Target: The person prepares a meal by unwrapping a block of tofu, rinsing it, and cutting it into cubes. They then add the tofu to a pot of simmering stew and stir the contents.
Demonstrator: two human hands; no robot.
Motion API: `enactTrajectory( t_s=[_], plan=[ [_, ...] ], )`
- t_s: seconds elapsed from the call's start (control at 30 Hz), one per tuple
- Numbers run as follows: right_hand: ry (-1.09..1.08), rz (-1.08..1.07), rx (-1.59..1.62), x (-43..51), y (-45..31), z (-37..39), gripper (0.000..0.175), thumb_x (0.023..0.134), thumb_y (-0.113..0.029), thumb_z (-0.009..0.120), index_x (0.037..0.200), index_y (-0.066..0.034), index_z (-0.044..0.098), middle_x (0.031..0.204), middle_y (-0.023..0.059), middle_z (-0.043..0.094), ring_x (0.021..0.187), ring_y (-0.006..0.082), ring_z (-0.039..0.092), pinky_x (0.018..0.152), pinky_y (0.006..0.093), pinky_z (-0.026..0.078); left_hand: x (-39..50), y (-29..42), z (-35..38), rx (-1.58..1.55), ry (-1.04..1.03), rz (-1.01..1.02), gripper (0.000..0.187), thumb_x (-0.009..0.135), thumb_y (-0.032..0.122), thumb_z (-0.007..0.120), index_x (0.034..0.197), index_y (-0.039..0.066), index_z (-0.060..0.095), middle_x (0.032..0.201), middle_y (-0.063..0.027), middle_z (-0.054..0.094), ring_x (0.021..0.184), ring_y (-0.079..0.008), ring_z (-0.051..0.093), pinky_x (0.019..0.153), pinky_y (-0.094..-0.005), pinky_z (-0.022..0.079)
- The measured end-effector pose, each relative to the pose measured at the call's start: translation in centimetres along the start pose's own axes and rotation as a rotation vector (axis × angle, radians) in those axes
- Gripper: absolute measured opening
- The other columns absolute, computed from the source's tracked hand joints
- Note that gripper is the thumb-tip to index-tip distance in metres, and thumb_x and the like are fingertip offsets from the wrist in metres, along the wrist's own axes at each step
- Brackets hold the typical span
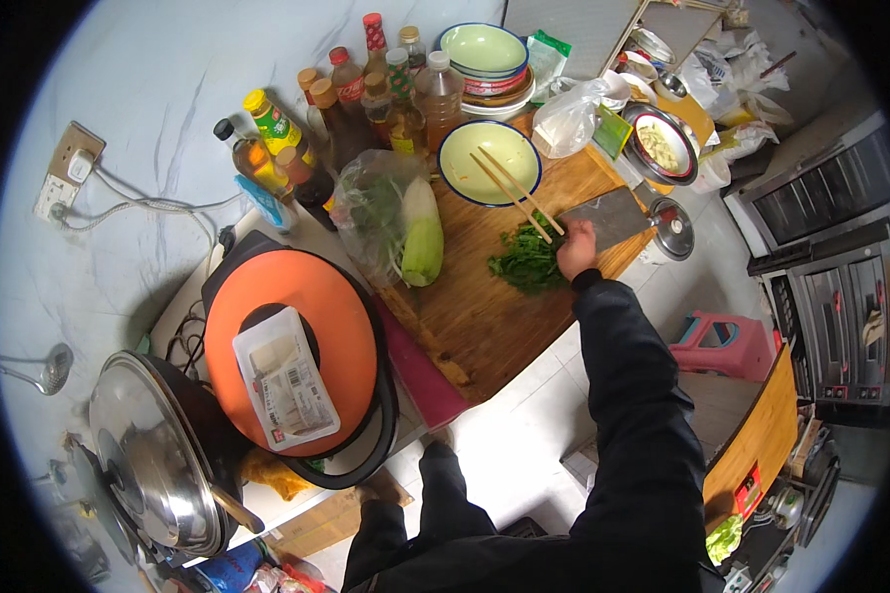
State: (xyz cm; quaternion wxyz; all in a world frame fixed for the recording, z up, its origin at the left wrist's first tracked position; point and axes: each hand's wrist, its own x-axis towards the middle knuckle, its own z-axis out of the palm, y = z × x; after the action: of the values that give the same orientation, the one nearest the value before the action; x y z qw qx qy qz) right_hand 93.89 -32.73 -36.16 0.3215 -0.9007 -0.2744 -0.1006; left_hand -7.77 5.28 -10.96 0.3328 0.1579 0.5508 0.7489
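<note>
My right hand (pixel 578 247) is at the right edge of the wooden cutting board (pixel 475 326), beside a pile of chopped green herbs (pixel 523 259). Its fingers are curled and partly hidden, so whether they grip anything is unclear. Close to the fingertips are the ends of two wooden chopsticks (pixel 515 189), which lie across the rim of a pale yellow enamel bowl (pixel 456 159) with a blue edge. Just beyond the hand, a cleaver (pixel 614 215) lies flat at the board's edge. My left hand is out of view.
A pale green vegetable (pixel 423 241) and a plastic bag of greens (pixel 371 200) lie on the board's left. Several sauce bottles (pixel 337 122) and stacked bowls (pixel 483 48) stand behind. An orange-lidded pan (pixel 230 296) carries a packaged tray (pixel 289 378). A pink stool (pixel 734 341) stands right.
</note>
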Motion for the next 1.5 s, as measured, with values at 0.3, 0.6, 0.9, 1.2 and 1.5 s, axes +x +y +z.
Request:
enactTrajectory(
  t_s=[0.3, 0.6, 0.9, 1.2, 1.5],
  plan=[
    [0.030, -0.100, 0.027, 0.4, 1.9, -4.2, 0.041, 0.075, 0.009, 0.046, 0.110, -0.0071, 0.059, 0.097, 0.0154, 0.057, 0.085, 0.0307, 0.057, 0.075, 0.0356, 0.046, -1.3, -1.0, 1.7, 0.023, -0.003, 0.003, 0.068, 0.082, 0.049, 0.055, 0.127, -0.001, 0.041, 0.122, -0.0230, 0.049, 0.114, -0.0423, 0.045, 0.091, -0.0569, 0.044],
    [0.036, -0.053, -0.863, 3.9, 16.0, -9.4, 0.024, 0.089, -0.016, 0.042, 0.107, -0.0081, 0.056, 0.122, 0.0132, 0.053, 0.117, 0.0296, 0.047, 0.100, 0.0418, 0.034, -2.4, -1.0, 2.3, 0.025, -0.004, 0.043, 0.068, 0.082, 0.049, 0.055, 0.126, -0.001, 0.042, 0.121, -0.0229, 0.050, 0.113, -0.0423, 0.046, 0.090, -0.0571, 0.044],
    [-0.195, -0.027, -0.871, 2.2, 15.3, -11.9, 0.015, 0.086, -0.015, 0.044, 0.093, -0.0103, 0.056, 0.099, 0.0111, 0.059, 0.109, 0.0298, 0.050, 0.097, 0.0411, 0.037, -2.9, -0.4, 2.0, 0.039, 0.007, 0.057, 0.067, 0.082, 0.049, 0.054, 0.125, -0.001, 0.043, 0.121, -0.0228, 0.051, 0.113, -0.0424, 0.047, 0.089, -0.0573, 0.045],
    [0.077, -0.352, -0.803, 2.7, 8.7, -22.3, 0.016, 0.073, -0.007, 0.053, 0.088, -0.0085, 0.055, 0.085, 0.0096, 0.056, 0.092, 0.0334, 0.051, 0.084, 0.0446, 0.039, -4.9, -0.2, 3.2, 0.018, -0.012, 0.003, 0.067, 0.082, 0.049, 0.054, 0.124, -0.001, 0.044, 0.120, -0.0227, 0.052, 0.112, -0.0424, 0.048, 0.088, -0.0575, 0.045],
    [0.027, -0.046, -0.657, -4.0, 7.2, -26.0, 0.023, 0.077, -0.019, 0.066, 0.098, -0.0105, 0.060, 0.090, 0.0132, 0.065, 0.088, 0.0333, 0.060, 0.074, 0.0405, 0.047, -7.7, 0.7, 3.0, -0.042, -0.326, -0.063, 0.072, 0.076, 0.049, 0.060, 0.124, -0.003, 0.048, 0.121, -0.0270, 0.052, 0.111, -0.0449, 0.050, 0.093, -0.0576, 0.043]
  ],
)
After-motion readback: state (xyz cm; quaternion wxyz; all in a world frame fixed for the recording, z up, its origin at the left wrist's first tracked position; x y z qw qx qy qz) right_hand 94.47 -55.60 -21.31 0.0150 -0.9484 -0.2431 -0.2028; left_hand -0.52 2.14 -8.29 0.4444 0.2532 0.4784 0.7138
